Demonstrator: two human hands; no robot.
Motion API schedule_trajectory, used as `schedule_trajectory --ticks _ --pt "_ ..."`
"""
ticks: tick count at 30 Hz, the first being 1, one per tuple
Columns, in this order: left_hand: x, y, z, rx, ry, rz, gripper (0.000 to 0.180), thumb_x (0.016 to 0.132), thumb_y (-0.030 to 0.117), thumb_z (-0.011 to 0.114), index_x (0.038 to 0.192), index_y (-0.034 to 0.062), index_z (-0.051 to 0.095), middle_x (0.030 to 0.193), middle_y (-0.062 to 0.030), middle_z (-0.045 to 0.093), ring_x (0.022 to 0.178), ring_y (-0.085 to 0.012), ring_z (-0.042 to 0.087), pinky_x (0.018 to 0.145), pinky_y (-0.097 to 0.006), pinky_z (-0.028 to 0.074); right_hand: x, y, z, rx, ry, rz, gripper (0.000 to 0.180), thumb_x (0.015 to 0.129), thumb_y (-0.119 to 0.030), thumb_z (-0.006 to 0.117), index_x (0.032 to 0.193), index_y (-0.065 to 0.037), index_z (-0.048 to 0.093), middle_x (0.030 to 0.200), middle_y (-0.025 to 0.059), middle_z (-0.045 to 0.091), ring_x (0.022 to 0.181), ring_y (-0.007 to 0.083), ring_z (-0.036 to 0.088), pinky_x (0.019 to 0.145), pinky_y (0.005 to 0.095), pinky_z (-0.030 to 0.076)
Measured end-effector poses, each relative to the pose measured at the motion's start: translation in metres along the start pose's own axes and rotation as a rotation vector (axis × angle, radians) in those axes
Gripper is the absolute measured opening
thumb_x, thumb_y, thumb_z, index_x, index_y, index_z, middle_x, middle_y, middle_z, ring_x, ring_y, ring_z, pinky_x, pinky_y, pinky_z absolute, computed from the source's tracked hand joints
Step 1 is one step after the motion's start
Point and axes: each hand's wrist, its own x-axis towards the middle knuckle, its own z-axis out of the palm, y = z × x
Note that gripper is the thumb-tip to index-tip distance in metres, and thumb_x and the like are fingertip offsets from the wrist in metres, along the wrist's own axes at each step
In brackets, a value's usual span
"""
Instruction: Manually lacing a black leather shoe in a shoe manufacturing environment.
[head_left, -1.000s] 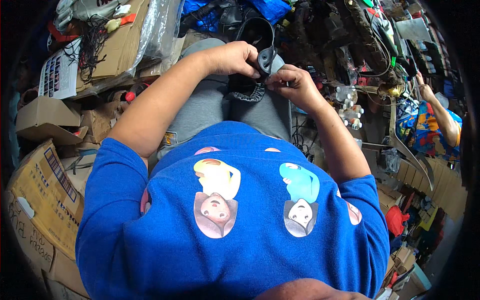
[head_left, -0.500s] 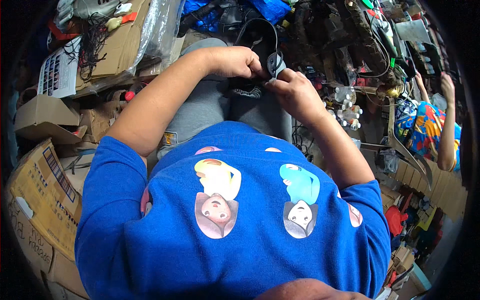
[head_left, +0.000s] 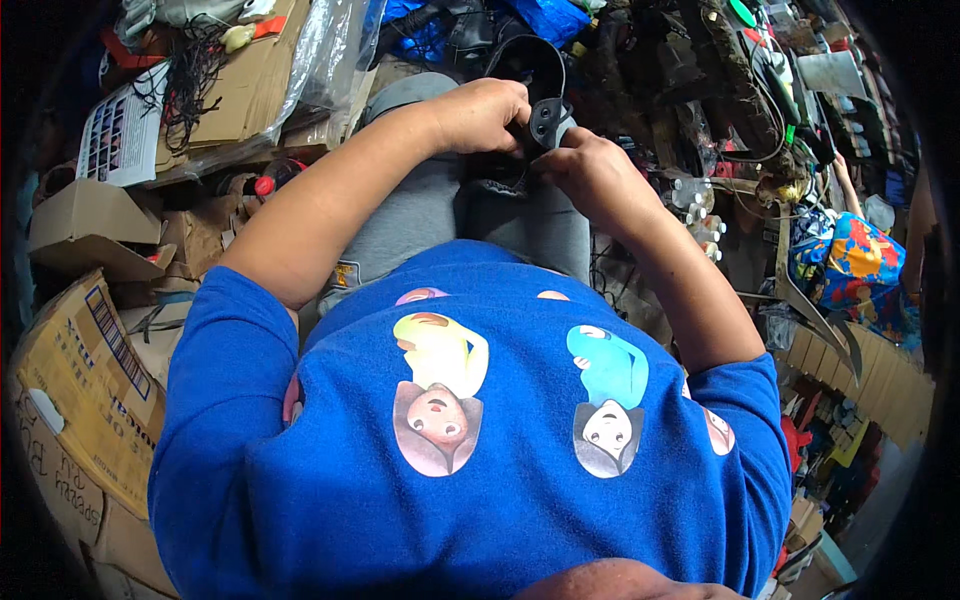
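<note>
In front of my lap I hold a black footwear-like piece with a curved band (head_left: 548, 62). Its kind is not fully clear. A dark tab with two round eyelets (head_left: 545, 122) stands up between my hands. My left hand (head_left: 488, 112) is closed on the piece from the left, fingers curled inward. From the right, my right hand (head_left: 588, 168) pinches its lower edge near the tab, fingertips partly hidden. Below the hands, a dark, textured part of the piece (head_left: 500, 187) rests against my grey trousers (head_left: 400, 205).
Flattened cardboard (head_left: 235, 100) and a printed sheet (head_left: 122, 125) lie at the far left, above an open carton (head_left: 95, 225). Small clear bottles (head_left: 700, 210) stand to the right. Farther right are a curved metal blade (head_left: 815, 310) and a person in a colourful shirt (head_left: 865, 255).
The eyelet tab has turned to face me more. My left hand has shifted slightly up and right, and my right hand slightly right. The other person's nearer arm has moved away.
</note>
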Motion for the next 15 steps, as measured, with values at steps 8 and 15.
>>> schedule_trajectory --ticks 8,15 --pt "-0.026 0.029 0.018 0.213 0.452 -0.088 0.047 0.070 0.010 0.070 0.115 0.0060 0.056 0.100 -0.0138 0.059 0.096 -0.0357 0.059 0.084 -0.041 0.049 -0.004 0.015 0.009 0.641 -0.077 0.373 0.012 0.084 -0.014 0.068 0.087 -0.003 0.068 0.076 -0.0002 0.063 0.068 0.0145 0.060 0.064 0.0291 0.049" --pt "-0.095 0.051 -0.012 -0.037 0.010 -0.302 0.037 0.082 0.013 0.064 0.117 0.0030 0.057 0.097 -0.0159 0.066 0.088 -0.0300 0.064 0.080 -0.037 0.049 -0.061 0.074 -0.020 2.074 -0.018 0.020 0.023 0.094 -0.030 0.056 0.104 -0.009 0.060 0.064 -0.0084 0.044 0.047 -0.0009 0.037 0.051 0.0189 0.033"
